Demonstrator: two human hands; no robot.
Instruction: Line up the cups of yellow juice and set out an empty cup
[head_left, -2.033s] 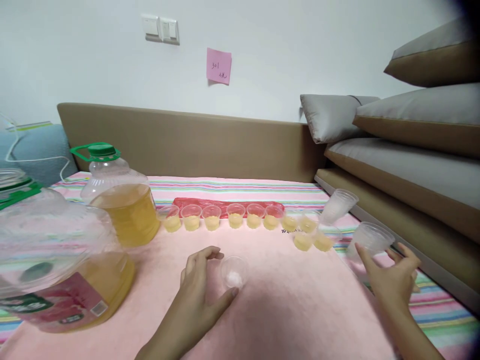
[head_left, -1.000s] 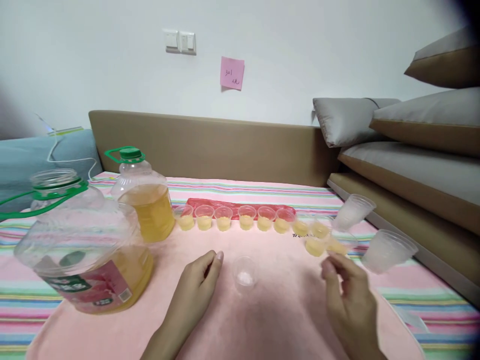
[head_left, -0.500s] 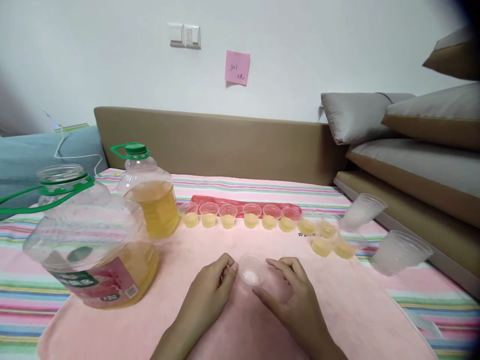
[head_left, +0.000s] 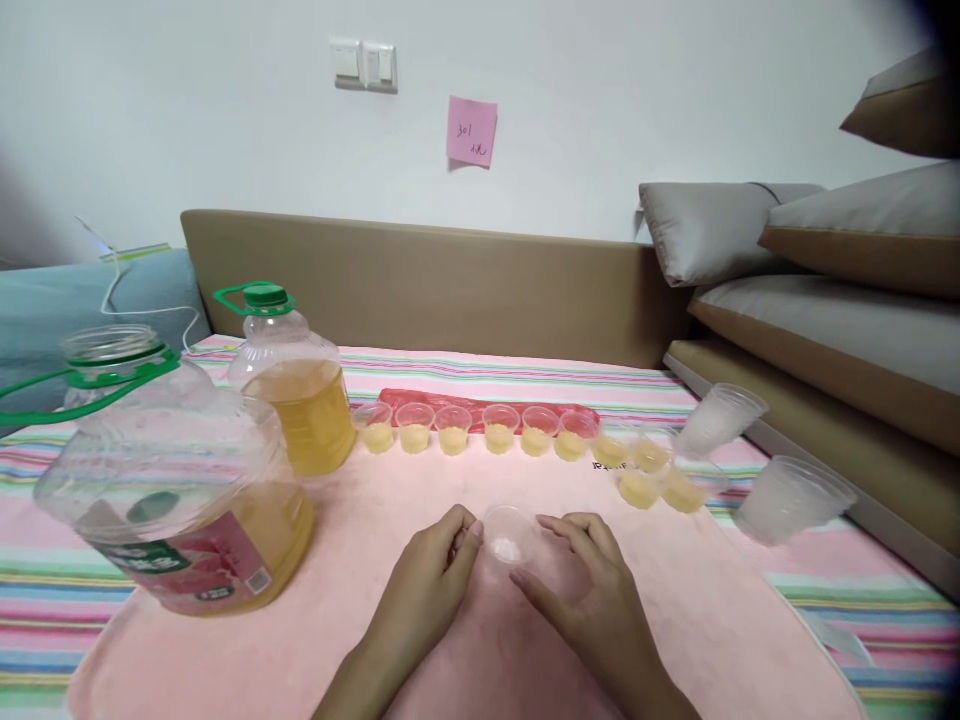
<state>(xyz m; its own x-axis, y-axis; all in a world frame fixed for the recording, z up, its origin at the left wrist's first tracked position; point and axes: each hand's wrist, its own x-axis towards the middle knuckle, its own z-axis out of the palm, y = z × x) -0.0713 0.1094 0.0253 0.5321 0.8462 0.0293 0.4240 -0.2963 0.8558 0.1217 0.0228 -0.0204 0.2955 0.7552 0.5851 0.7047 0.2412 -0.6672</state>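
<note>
A small clear plastic cup (head_left: pixel 508 537) stands upright on the pink cloth (head_left: pixel 450 650), with something whitish showing at its bottom. At its left rim is my left hand (head_left: pixel 433 568), fingers curled and thumb against the index finger. What that pinch holds, if anything, is hidden. My right hand (head_left: pixel 589 580) curves round the cup's right side, thumb and index finger apart in a C shape and close to the cup wall. Beyond, several small cups (head_left: pixel 499 436) hold pale yellow liquid in a row that bends toward me at the right.
At left stand a large open jug (head_left: pixel 187 520) and a green-capped jug (head_left: pixel 296 400), both with yellow liquid. Stacks of clear cups (head_left: pixel 795 500) lie tilted at right. A red plastic bag (head_left: pixel 472 408) is behind the row. Cushions (head_left: pixel 840 320) are piled at right.
Both hands and the clear cup between them have shifted slightly to the right. The view has moved a little; the filled cups and jugs stay in place.
</note>
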